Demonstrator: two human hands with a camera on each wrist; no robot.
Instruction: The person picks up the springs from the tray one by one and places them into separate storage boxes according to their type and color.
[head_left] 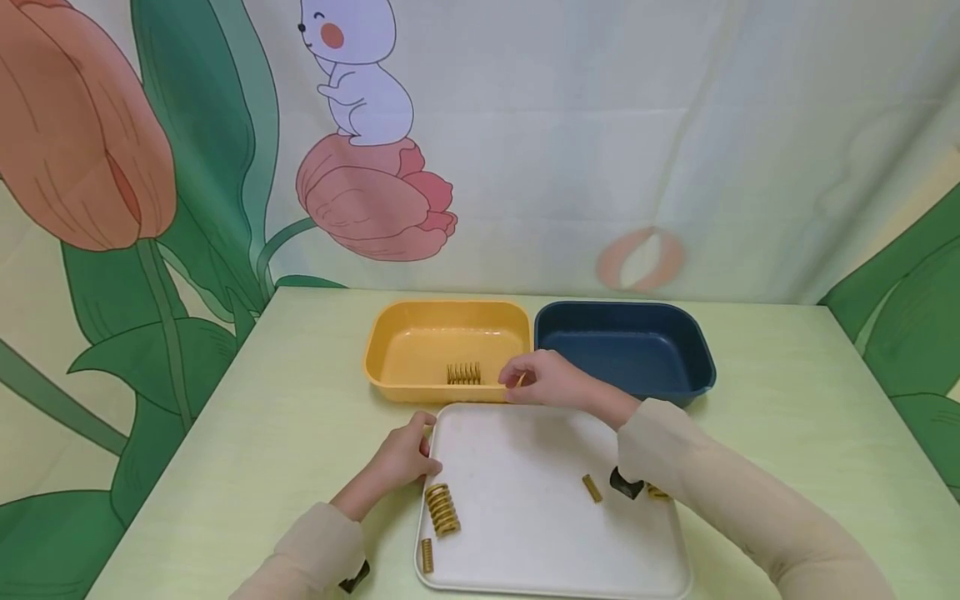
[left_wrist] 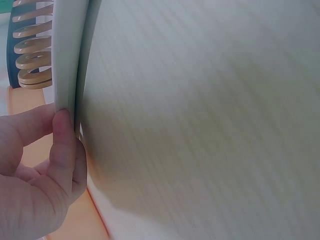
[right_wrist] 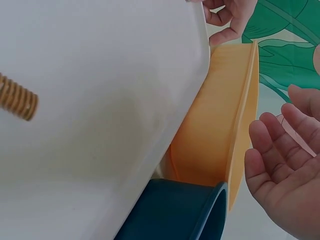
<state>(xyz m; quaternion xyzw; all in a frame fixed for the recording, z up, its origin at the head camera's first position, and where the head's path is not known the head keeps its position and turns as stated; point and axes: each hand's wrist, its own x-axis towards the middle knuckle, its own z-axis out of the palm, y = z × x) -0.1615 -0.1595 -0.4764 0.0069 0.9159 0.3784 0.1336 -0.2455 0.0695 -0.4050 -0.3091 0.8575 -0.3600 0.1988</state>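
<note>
Tray [head_left: 525, 525], white with rounded corners, has its left edge pinched between the thumb and fingers of your left hand [head_left: 397, 457], close to the far corner. Its far edge runs just in front of the two bins, so your gap there is narrow; wider stretches of table top [head_left: 292, 375] lie left of the tray and right of the bins. Your right hand [head_left: 546, 379] is over the near right corner of the yellow bin [head_left: 412, 354], fingers relaxed and gently bent, palm bare; you cannot tell whether a fingertip meets the rim.

Inside the yellow bin, a coiled spring [head_left: 463, 373] lies on its side by the near wall. The dark blue bin [head_left: 622, 350] stands just beside it, its near side partly behind your right arm [head_left: 720, 475]. On the tray, a thick gold spring [head_left: 442, 510] lies by the left rim, with a slim spring [head_left: 427, 555] nearer you. A small spring [head_left: 592, 488] lies right of the tray's middle, and a partly hidden spring [head_left: 657, 493] shows beside your sleeve.

The table top is pale yellow-green. Behind it, a fabric backdrop [head_left: 525, 150] carries tulips [head_left: 82, 125], green leaves [head_left: 202, 83] and a white cartoon animal [head_left: 371, 92].
</note>
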